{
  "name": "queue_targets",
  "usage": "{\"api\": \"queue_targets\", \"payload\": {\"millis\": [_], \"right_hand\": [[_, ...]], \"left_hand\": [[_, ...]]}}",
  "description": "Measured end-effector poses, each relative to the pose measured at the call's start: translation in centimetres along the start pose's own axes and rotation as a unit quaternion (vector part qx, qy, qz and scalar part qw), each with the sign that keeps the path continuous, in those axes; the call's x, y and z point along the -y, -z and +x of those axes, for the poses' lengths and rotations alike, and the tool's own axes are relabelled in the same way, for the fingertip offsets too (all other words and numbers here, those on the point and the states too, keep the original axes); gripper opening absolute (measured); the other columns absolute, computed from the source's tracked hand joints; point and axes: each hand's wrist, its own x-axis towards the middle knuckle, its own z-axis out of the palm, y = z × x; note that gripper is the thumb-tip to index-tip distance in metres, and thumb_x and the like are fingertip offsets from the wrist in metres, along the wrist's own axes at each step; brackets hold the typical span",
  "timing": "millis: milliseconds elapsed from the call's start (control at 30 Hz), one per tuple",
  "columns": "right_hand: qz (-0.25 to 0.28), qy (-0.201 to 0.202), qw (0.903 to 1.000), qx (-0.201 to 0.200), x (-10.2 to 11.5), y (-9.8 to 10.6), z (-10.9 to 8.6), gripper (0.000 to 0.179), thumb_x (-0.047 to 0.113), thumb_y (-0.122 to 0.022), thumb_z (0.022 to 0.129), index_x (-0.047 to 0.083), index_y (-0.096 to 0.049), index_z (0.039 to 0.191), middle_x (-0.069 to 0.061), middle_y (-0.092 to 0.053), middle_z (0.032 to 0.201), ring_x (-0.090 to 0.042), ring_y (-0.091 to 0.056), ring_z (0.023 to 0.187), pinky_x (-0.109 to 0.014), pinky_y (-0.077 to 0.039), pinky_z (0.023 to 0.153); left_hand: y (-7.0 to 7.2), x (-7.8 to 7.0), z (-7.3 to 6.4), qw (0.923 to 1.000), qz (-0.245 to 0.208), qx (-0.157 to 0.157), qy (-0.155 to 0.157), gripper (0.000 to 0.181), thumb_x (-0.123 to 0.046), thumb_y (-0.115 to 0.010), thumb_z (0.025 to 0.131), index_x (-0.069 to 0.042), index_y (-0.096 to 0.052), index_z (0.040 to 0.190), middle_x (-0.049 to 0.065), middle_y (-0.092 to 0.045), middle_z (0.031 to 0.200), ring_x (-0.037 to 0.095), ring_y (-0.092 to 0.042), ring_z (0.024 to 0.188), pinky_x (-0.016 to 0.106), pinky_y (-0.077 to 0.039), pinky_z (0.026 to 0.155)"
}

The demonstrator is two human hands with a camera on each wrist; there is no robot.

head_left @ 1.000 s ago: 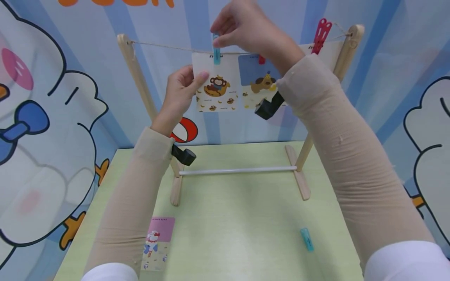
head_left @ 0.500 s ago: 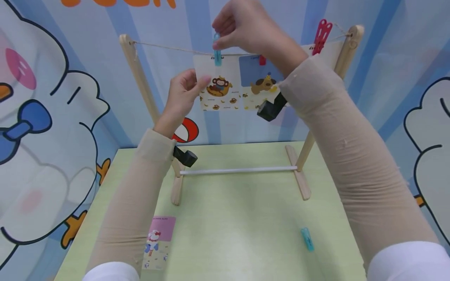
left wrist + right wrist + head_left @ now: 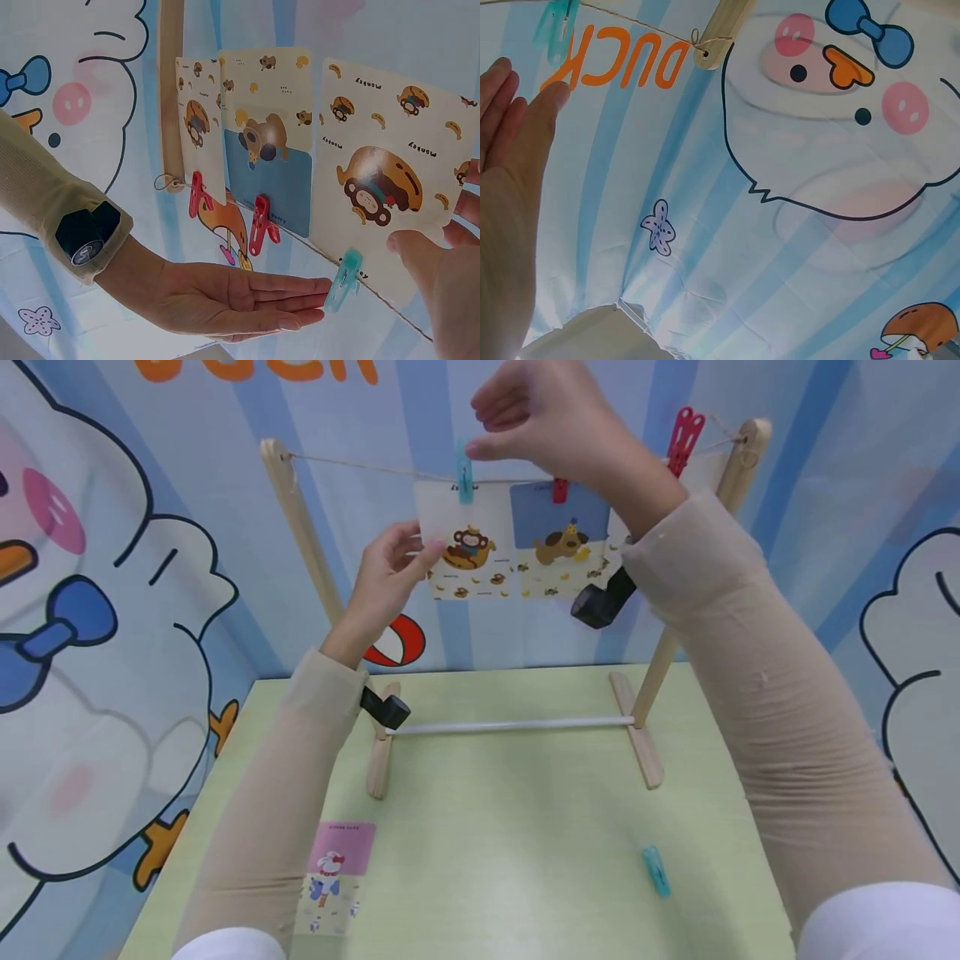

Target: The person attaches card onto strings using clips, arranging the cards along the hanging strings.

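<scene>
A monkey card hangs on the string, held at its top by a turquoise clothespin. My left hand pinches the card's left edge, thumb on the printed face and fingers behind. Beside the clothespin is my right hand, its fingers extended and not gripping it; in the left wrist view the fingertips lie close to the clothespin. A blue-topped dog card hangs next to the monkey card under a red clothespin, mostly hidden in the head view by my right hand.
A wooden stand carries the string. Another red clothespin holds a third card near the right post. On the table lie a pink-topped card, partly behind my left sleeve, and a loose turquoise clothespin.
My right hand has let go of the turquoise clothespin, its fingers spreading and shifting slightly right. The clothespin stays on the string and card. My left hand keeps its place at the card's edge.
</scene>
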Motion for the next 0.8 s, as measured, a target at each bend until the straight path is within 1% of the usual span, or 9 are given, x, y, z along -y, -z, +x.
{"api": "queue_targets", "payload": {"millis": [100,167,200,267,400,433,500,567,800], "right_hand": [[-0.019,-0.006,0.9998,-0.008,3.3,0.6,-2.8,0.048,0.033,-0.068,0.08,0.013,-0.056,0.122,-0.002,-0.056,0.121,-0.011,-0.054,0.108,-0.021,-0.04,0.093],[-0.038,-0.009,0.9991,-0.013,4.8,0.9,-4.1,0.046,0.031,-0.065,0.083,0.01,-0.055,0.123,-0.003,-0.057,0.121,-0.011,-0.055,0.108,-0.019,-0.04,0.092],[-0.035,-0.009,0.9992,-0.016,4.7,1.0,-4.2,0.046,0.031,-0.065,0.083,0.01,-0.056,0.123,-0.003,-0.057,0.121,-0.01,-0.055,0.108,-0.019,-0.04,0.092],[-0.001,-0.008,0.9998,-0.019,2.5,0.9,-2.8,0.046,0.03,-0.069,0.08,0.013,-0.057,0.121,-0.002,-0.057,0.12,-0.011,-0.055,0.108,-0.02,-0.04,0.093],[0.024,-0.003,0.9993,-0.027,2.2,1.1,-3.0,0.044,0.027,-0.069,0.08,0.012,-0.058,0.12,-0.004,-0.058,0.119,-0.012,-0.055,0.108,-0.021,-0.04,0.094],[0.018,-0.001,0.9994,-0.029,2.8,1.2,-3.5,0.043,0.027,-0.068,0.081,0.01,-0.058,0.12,-0.004,-0.058,0.119,-0.012,-0.056,0.107,-0.021,-0.04,0.093],[0.009,-0.005,0.9994,-0.034,5.1,1.5,-5.4,0.041,0.025,-0.065,0.084,0.006,-0.057,0.12,-0.006,-0.058,0.119,-0.012,-0.056,0.107,-0.019,-0.04,0.092],[0.008,-0.003,0.9993,-0.036,5.1,1.7,-5.7,0.041,0.026,-0.064,0.084,0.007,-0.057,0.119,-0.005,-0.058,0.118,-0.011,-0.056,0.106,-0.019,-0.041,0.092],[-0.018,0.021,0.9991,-0.032,5.5,2.0,-7.3,0.039,0.024,-0.064,0.085,0.007,-0.058,0.119,-0.005,-0.06,0.116,-0.012,-0.058,0.103,-0.021,-0.044,0.089]], "left_hand": [[0.1,-0.9,-0.7,0.9999,0.012,0.001,0.003,0.044,-0.027,-0.057,0.092,-0.009,-0.045,0.13,0.008,-0.055,0.118,0.019,-0.054,0.103,0.037,-0.042,0.091],[0.1,-1.6,-1.1,0.9998,0.021,0.001,0.002,0.045,-0.025,-0.055,0.093,-0.007,-0.043,0.132,0.009,-0.053,0.121,0.02,-0.053,0.105,0.036,-0.042,0.092],[0.2,-1.9,-1.3,0.9996,0.027,0.0,0.002,0.045,-0.025,-0.054,0.093,-0.006,-0.042,0.132,0.01,-0.052,0.122,0.02,-0.053,0.107,0.035,-0.042,0.092],[0.2,-2.2,-1.6,0.9992,0.04,-0.003,0.003,0.047,-0.025,-0.052,0.094,-0.005,-0.039,0.134,0.011,-0.049,0.126,0.02,-0.051,0.11,0.033,-0.042,0.093],[0.7,-2.1,-1.7,0.9986,0.053,-0.006,0.0,0.049,-0.028,-0.051,0.094,-0.009,-0.036,0.136,0.01,-0.045,0.132,0.022,-0.048,0.115,0.033,-0.04,0.095],[0.7,-2.1,-1.8,0.9985,0.054,-0.006,-0.004,0.049,-0.027,-0.051,0.095,-0.009,-0.036,0.137,0.01,-0.044,0.133,0.023,-0.047,0.116,0.033,-0.04,0.096],[0.9,-2.2,-2.0,0.9984,0.055,-0.003,-0.012,0.048,-0.026,-0.051,0.095,-0.009,-0.035,0.137,0.01,-0.043,0.133,0.024,-0.046,0.117,0.035,-0.039,0.097],[0.9,-2.7,-2.4,0.9983,0.056,0.0,-0.017,0.048,-0.022,-0.049,0.096,-0.006,-0.034,0.138,0.012,-0.043,0.134,0.026,-0.045,0.117,0.035,-0.038,0.097],[1.5,-3.0,-3.0,0.9972,0.07,0.007,-0.025,0.048,-0.021,-0.049,0.096,-0.007,-0.033,0.139,0.011,-0.045,0.133,0.024,-0.046,0.116,0.036,-0.038,0.097]]}}
